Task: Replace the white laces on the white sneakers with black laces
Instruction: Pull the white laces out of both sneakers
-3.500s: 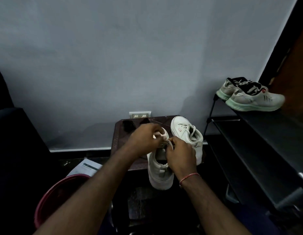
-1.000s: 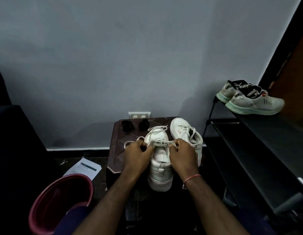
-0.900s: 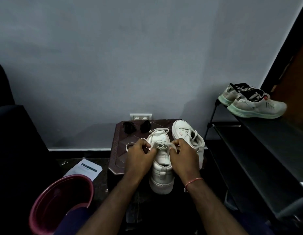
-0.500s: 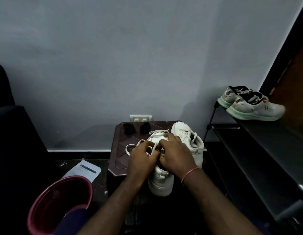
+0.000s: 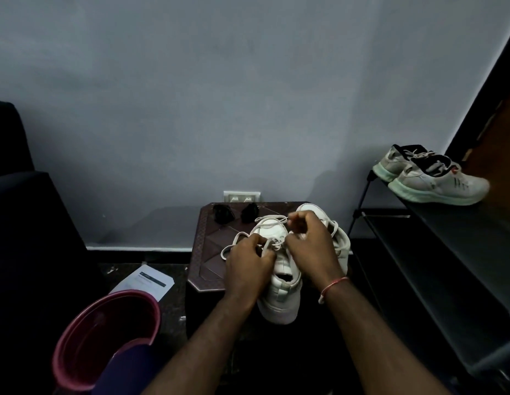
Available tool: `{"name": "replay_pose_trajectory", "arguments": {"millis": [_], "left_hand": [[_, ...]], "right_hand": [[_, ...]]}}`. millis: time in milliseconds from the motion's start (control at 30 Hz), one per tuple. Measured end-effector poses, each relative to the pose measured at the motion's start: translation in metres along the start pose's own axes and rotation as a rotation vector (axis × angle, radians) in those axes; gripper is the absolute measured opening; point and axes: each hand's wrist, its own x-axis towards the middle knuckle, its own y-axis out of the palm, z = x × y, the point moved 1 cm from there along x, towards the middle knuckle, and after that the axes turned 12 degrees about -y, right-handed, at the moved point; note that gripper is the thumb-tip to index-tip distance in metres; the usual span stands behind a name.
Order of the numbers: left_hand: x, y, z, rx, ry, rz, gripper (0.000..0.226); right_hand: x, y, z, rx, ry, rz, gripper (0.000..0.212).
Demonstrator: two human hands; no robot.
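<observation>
step: unlacing near sneaker (image 5: 281, 295), toe pts away | L grip (image 5: 248, 266) pinches white lace (image 5: 273, 216) | R grip (image 5: 311, 246) pinches same lace, nearer toe | black laces (image 5: 223, 213) beyond toe on surface (image 5: 208, 252), untouched

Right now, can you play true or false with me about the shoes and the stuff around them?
1. The left hand and right hand both pinch the white lace of the near white sneaker. True.
2. The black lace bundles are threaded into that sneaker. False: they lie on the brown table.
3. The grey sneakers with mint-green soles sit on the black rack. True.
4. The maroon plastic bucket stands on the table. False: it is down beside it, on the left.
</observation>
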Motion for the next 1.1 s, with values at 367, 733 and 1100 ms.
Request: {"name": "replay_pose_trajectory", "arguments": {"millis": [367,733,1100], "left_hand": [[0.001,0.004,0.002,0.006,-0.023,0.031,0.013],[0.002,0.004,0.003,0.016,-0.020,0.059,0.010],[0.001,0.002,-0.001,0.047,-0.031,0.113,0.003]], "right_hand": [[0.007,0.007,0.013,-1.008,-0.404,0.437,0.016],[0.011,-0.015,0.009,0.068,0.037,0.105,0.004],[0.010,-0.004,0.002,-0.705,-0.274,0.289,0.010]]}}
